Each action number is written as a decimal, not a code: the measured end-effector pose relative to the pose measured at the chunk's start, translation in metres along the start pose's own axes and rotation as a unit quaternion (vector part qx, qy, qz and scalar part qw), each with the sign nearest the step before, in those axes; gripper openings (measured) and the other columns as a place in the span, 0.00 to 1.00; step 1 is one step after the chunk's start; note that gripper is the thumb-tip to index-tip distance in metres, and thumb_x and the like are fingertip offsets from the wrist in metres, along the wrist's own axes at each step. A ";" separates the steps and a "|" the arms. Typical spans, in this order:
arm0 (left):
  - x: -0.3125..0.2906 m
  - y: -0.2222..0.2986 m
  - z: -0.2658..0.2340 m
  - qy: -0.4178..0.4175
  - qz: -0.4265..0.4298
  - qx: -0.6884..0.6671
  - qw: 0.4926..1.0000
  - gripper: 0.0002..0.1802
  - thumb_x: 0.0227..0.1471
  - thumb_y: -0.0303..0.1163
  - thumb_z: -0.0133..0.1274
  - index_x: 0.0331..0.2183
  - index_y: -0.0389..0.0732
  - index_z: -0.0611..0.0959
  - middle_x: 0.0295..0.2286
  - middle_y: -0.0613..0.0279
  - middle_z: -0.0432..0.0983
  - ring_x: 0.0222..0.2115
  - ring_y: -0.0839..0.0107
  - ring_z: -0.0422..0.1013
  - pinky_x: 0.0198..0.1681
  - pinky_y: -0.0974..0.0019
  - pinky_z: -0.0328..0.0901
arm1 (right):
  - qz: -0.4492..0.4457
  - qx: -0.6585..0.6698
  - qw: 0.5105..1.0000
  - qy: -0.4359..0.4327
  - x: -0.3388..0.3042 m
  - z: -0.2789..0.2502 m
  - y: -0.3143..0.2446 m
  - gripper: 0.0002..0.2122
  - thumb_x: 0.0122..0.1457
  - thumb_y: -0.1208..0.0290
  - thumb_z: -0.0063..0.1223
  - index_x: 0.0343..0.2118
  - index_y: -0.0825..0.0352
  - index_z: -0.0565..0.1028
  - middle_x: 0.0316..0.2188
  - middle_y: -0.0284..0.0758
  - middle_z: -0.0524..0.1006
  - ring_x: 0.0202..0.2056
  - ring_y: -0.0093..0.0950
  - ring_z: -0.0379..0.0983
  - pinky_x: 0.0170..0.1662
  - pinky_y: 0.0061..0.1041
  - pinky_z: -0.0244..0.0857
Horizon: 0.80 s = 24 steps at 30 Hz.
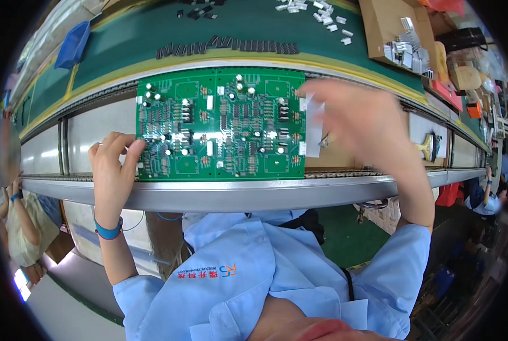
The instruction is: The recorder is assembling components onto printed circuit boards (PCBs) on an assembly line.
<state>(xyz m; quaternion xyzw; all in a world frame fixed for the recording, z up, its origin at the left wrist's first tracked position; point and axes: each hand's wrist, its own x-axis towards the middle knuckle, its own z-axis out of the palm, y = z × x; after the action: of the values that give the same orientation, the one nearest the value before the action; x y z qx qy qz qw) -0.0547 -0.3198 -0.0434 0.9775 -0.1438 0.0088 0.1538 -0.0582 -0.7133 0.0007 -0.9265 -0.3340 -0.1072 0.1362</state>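
A green circuit board (217,153), filled with capacitors, chips, resistors and white connectors, lies across the conveyor rails in front of me. At its left edge, my left hand (114,159) has thumb and fingertips closed on the board's rim. A blue band circles that wrist. My right hand (359,122) is over the board's right edge, close to the white connectors there. Motion smears its fingers, so whether they hold anything cannot be made out. Beside the right edge, partly under that hand, is a white strip (314,136).
Behind the rail, a green bench (117,42) carries a row of black parts (259,46) and scattered white connectors (325,17). A cardboard box (379,28) of metallic parts stands back right, a blue bin (73,44) back left. Other people are at both sides.
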 end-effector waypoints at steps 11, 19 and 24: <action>0.066 0.040 -0.027 0.094 0.123 0.064 0.986 0.10 0.52 0.37 0.60 0.25 0.42 0.84 0.24 0.61 0.77 0.28 0.61 0.72 0.38 0.58 0.58 | 0.309 -0.224 0.923 0.058 -0.071 -0.024 0.188 0.17 0.50 0.78 0.61 0.46 0.64 0.78 0.49 0.41 0.75 0.51 0.44 0.72 0.53 0.38 0.66; 0.233 0.006 -0.045 0.235 0.150 0.100 0.955 0.09 0.52 0.30 0.58 0.36 0.38 0.84 0.31 0.54 0.80 0.32 0.59 0.76 0.37 0.60 0.70 | 0.282 -0.106 0.938 0.173 -0.067 -0.028 0.189 0.14 0.56 0.77 0.58 0.46 0.64 0.78 0.46 0.38 0.76 0.47 0.37 0.74 0.49 0.31 0.68; 0.249 0.054 -0.040 0.219 0.144 0.026 0.965 0.08 0.50 0.30 0.58 0.33 0.37 0.85 0.30 0.47 0.80 0.34 0.50 0.76 0.39 0.53 0.70 | 0.360 0.337 0.827 0.269 -0.064 -0.033 0.164 0.15 0.67 0.65 0.51 0.51 0.67 0.76 0.44 0.33 0.79 0.37 0.17 0.72 0.39 0.14 0.66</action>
<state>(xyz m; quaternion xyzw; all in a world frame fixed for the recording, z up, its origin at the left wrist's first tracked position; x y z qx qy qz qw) 0.1695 -0.4256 0.0262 0.9245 -0.2452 0.2483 0.1535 -0.0038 -0.8829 -0.0165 -0.8117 0.0575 -0.1766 0.5538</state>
